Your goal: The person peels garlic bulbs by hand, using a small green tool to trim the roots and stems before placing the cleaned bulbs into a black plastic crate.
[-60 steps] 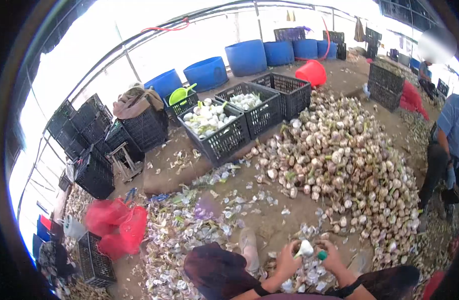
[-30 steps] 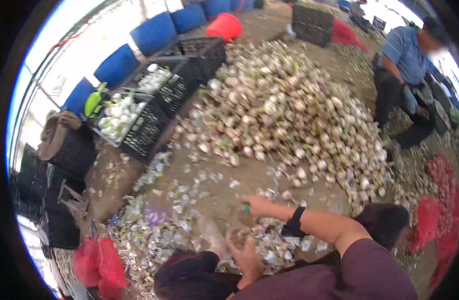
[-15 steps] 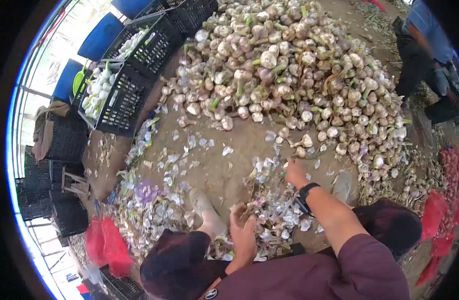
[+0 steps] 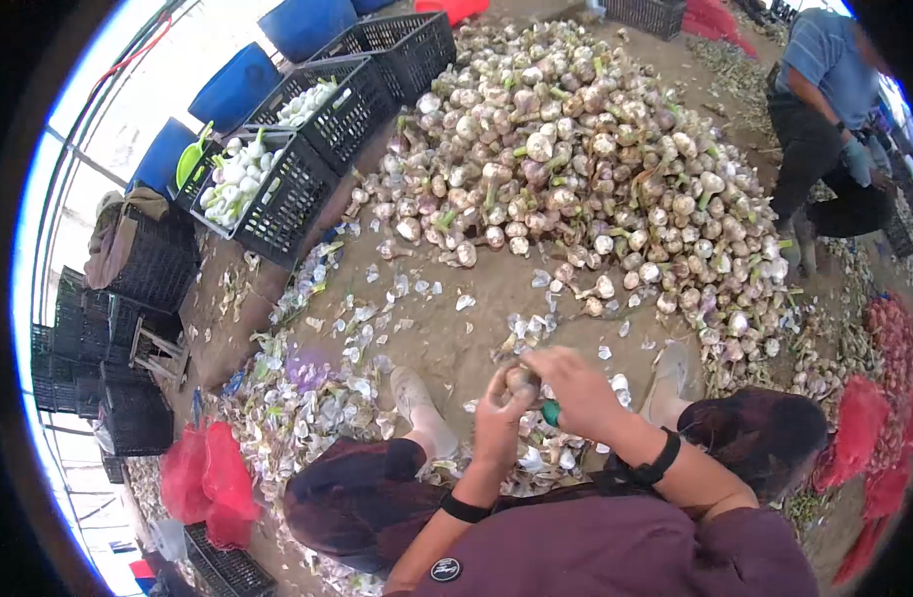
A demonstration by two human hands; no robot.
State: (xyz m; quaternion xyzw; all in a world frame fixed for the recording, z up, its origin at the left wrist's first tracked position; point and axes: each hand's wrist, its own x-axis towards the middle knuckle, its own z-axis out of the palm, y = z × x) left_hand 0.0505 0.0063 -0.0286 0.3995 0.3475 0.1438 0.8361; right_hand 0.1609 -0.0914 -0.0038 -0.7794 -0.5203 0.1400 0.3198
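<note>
Between my feet, my left hand (image 4: 496,423) is wrapped round a garlic bulb (image 4: 521,384). My right hand (image 4: 576,393) presses against the bulb with its upper fingers. A green-handled tool (image 4: 550,412) sticks out below the right palm; its blade, if any, is hidden. Beyond the hands rises a large heap of unpeeled garlic (image 4: 576,159). Loose papery skins (image 4: 347,423) are scattered on the ground around my feet.
Black crates (image 4: 287,194) with white peeled garlic stand at the upper left, beside blue tubs (image 4: 235,88). A co-worker (image 4: 824,109) bends at the upper right. Red net bags (image 4: 212,478) lie at the lower left, with more (image 4: 859,428) at the right.
The view has shifted. My right hand has come back from the near edge of the heap to my left hand, which was empty and now holds a bulb.
</note>
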